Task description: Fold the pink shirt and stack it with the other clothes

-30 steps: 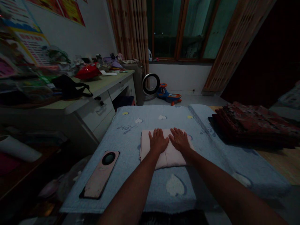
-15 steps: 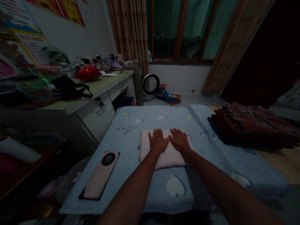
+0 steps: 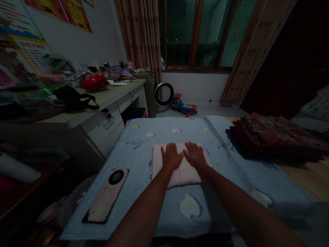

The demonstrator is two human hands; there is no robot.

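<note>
- Head view: folded pale pink cloth (image 3: 189, 176) on blue heart-print blanket (image 3: 138, 164).
- Left grip (image 3: 171, 156), right grip (image 3: 194, 156): both released, palms flat on cloth.
- Probably light, soft, floppy, not fragile; best scooped under both side edges.
- Long axis looks left-right; crease (image 3: 179, 175) points away from person.

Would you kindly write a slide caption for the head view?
Left hand and right hand rest flat on folded pink cloth, phone lying to their left.
</note>
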